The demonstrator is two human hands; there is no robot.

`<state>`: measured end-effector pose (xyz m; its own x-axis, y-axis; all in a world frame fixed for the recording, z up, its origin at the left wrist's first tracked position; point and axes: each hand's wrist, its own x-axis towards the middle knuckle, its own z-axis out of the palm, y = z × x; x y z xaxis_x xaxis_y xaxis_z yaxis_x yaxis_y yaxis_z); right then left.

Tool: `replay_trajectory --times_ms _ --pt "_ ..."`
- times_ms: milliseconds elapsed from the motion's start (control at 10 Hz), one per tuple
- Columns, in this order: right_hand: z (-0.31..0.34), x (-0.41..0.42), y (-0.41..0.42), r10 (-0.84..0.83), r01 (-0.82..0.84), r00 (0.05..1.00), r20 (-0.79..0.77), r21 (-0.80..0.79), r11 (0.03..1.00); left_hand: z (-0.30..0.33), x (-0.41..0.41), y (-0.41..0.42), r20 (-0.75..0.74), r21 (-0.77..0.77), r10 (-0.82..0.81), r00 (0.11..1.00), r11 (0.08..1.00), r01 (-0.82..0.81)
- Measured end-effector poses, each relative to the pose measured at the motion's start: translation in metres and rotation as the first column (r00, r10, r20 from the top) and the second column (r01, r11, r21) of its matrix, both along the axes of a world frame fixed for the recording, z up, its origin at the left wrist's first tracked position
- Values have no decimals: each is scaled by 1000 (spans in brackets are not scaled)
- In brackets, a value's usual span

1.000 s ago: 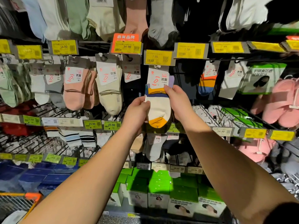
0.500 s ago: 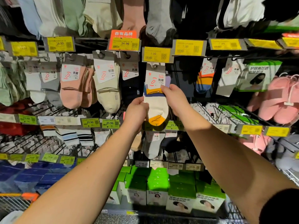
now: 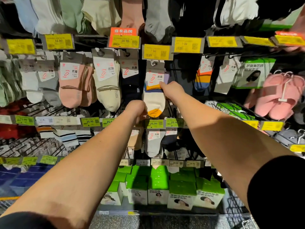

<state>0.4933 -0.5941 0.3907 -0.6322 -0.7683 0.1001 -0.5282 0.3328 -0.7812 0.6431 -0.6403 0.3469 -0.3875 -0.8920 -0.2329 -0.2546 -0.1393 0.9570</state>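
Rack (image 3: 33,146): a wire display wall in front of you, with rows of hanging socks and price tags along each rail.
Sock pair (image 3: 154,100): cream with an orange toe and blue-and-orange bands. It hangs mid-rack, just right of a dark pair and straight ahead of both your hands.
Long axis: vertical, with the cuff up at the hook and the toe down.
Right hand (image 3: 173,90): the higher one, nearer the hook. Its grip is pinched on the orange band at the pair's upper right edge.
Left hand (image 3: 136,109): lower, with fingers curled and the grip clamped on the orange toe from the left.
Card (image 3: 154,75): a grey-and-white header on the cuff, just above your right fingertips.
Price tag (image 3: 156,51): yellow, directly over the pair and fronting the hook.
Hook (image 3: 154,62): it carries the card. The pair likely comes off toward you along the hook — lead with the right hand and let the left steady the toe.
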Motion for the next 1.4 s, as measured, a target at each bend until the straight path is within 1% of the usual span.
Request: replay_trajectory --times_ms 100,200,300,400,500,600,700,900,1000,1100,1200,1300,1400 --pt "-10 3 11 -22 22 999 -24 4 1000 -9 8 -4 28 -38 16 999 999 -15" --pt "-24 10 40 -61 62 998 17 -74 995 -22 17 -1 34 -160 34 999 987 -29" --pt "-50 16 80 -86 89 996 31 -128 988 -36 26 28 -10 -231 0 1000 973 -2" --pt "-90 21 129 -43 49 998 49 -121 991 -50 33 67 -15 -254 -160 987 955 151" --pt "-138 26 179 -61 61 998 31 2 998 -73 26 97 -26 -126 -289 957 950 284" --pt "-184 32 232 -149 128 981 124 159 979 -107 11 124 67 -96 -391 918 913 396" --pt "-225 34 285 -208 172 963 173 202 964 -139 -7 158 130 -33 -495 859 864 503" --pt "-276 10 399 -447 367 865 228 320 874 -189 -55 230 178 71 -672 719 738 671" --pt "-300 -19 452 -565 459 783 262 371 807 -211 -90 270 231 100 -731 642 674 732" --pt "-313 -52 494 -706 599 614 353 375 708 -230 -136 308 272 102 -774 572 614 782" --pt "-368 -107 545 -712 619 508 485 369 693 -249 -200 347 282 115 -827 486 532 839" --pt "-390 -151 569 -766 651 357 536 445 615 -271 -266 387 339 119 -851 402 462 879" --pt "-414 -199 580 -767 667 210 606 484 566 -301 -329 425 333 135 -866 374 436 890"
